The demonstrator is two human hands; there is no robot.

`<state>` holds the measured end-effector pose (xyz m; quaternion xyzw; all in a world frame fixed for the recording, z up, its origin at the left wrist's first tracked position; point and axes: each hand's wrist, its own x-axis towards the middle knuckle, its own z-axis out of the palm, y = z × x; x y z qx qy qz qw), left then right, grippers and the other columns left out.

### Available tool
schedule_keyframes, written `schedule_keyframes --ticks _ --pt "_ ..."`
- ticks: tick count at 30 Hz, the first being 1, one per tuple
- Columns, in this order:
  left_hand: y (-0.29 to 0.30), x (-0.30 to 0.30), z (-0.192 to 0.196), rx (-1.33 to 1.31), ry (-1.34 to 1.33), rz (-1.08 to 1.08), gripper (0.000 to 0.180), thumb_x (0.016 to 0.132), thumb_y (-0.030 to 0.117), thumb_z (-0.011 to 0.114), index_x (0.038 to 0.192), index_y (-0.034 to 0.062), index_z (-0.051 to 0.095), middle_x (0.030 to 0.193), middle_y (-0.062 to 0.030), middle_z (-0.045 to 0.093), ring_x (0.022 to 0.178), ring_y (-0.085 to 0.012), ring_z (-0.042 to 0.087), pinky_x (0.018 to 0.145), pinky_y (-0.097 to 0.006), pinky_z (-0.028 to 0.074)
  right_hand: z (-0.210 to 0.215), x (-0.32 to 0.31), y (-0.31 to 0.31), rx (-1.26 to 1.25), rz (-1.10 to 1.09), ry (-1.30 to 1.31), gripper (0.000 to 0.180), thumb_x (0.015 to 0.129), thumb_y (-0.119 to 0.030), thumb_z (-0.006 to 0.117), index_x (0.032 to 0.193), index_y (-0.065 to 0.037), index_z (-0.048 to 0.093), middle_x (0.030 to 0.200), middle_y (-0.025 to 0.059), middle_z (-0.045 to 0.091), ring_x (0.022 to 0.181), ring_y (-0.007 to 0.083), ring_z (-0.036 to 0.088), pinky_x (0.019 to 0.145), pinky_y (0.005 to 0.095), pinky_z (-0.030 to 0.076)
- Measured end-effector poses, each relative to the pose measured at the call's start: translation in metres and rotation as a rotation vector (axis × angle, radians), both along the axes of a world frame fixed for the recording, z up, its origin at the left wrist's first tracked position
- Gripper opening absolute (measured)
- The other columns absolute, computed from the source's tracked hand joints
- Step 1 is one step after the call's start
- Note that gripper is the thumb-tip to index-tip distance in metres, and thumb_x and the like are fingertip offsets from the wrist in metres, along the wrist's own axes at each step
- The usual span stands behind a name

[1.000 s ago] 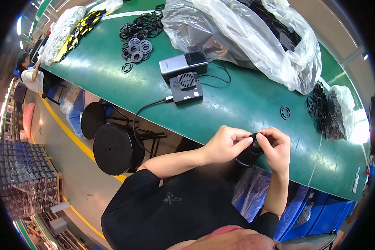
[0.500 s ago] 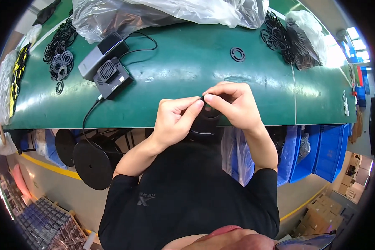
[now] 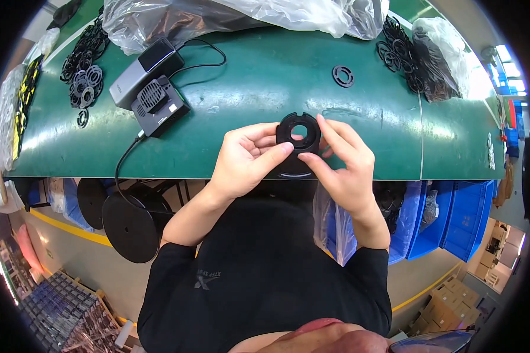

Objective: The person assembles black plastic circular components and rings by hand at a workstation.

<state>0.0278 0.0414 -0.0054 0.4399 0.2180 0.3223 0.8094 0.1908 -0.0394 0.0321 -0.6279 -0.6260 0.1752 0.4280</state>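
Since 0.5 s ago you raised the black ring part [image 3: 298, 136] flat-faced upward; both hands' fingertips pinched its rim, left hand [image 3: 247, 159] and right hand [image 3: 341, 162] equally near.

ring's [image 3: 298, 136] lower rim hidden (behind thumbs)

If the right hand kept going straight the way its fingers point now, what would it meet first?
The right hand points up-left at the black ring-shaped disc it already pinches with the left hand. Past the disc, probably bare green table; depth is unclear.
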Motion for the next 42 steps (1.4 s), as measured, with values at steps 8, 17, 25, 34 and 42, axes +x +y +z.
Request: schedule_keyframes --ticks 8,17,25,34,42 --pt "0.0 0.0 -0.002 0.015 0.036 0.008 0.033 0.082 -0.003 0.062 0.114 -0.008 0.055 0.104 -0.0131 0.063 0.094 -0.0142 0.061 0.085 -0.026 0.05 -0.007 -0.011 0.0 0.14 -0.062 -0.038 0.042 0.068 0.003 0.072 0.109 0.002 0.061 0.107 0.0174 0.059 0.084 0.0227 0.064 0.071 0.0272 0.052" --pt "-0.004 0.0 -0.004 0.067 -0.006 0.039 0.031 0.081 -0.004 0.063 0.111 -0.0078 0.056 0.103 -0.0127 0.063 0.094 -0.0151 0.061 0.086 -0.027 0.05 -0.018 -0.015 -0.003 0.113 -0.119 0.456 0.021 0.068 0.007 0.072 0.085 0.004 0.061 0.103 0.0172 0.061 0.083 0.0192 0.065 0.071 0.0259 0.055" --pt "-0.003 -0.005 -0.002 0.112 0.046 -0.052 0.027 0.08 -0.007 0.062 0.106 -0.0084 0.059 0.099 -0.0124 0.064 0.091 -0.0149 0.062 0.085 -0.027 0.05 -0.01 -0.007 -0.009 0.116 -0.066 0.193 0.022 0.066 0.004 0.076 0.083 0.004 0.062 0.091 0.0155 0.064 0.079 0.0207 0.066 0.069 0.026 0.054" --pt "-0.009 -0.001 -0.002 0.131 0.074 0.05 0.027 0.079 -0.008 0.061 0.106 -0.0098 0.058 0.099 -0.0139 0.065 0.091 -0.0155 0.062 0.083 -0.027 0.051 -0.012 -0.011 -0.008 0.186 -0.118 -0.042 0.021 0.065 0.003 0.076 0.081 0.002 0.062 0.086 0.0146 0.064 0.072 0.024 0.065 0.063 0.0272 0.052" --pt "-0.009 -0.001 -0.001 0.128 0.051 0.089 0.029 0.08 -0.006 0.062 0.108 -0.0106 0.057 0.1 -0.0147 0.064 0.092 -0.0163 0.062 0.083 -0.027 0.051 -0.013 -0.016 0.0 0.046 -0.105 0.543 0.049 0.071 0.008 0.07 0.115 0.003 0.048 0.089 0.0112 0.064 0.077 0.0131 0.063 0.067 0.0237 0.052"
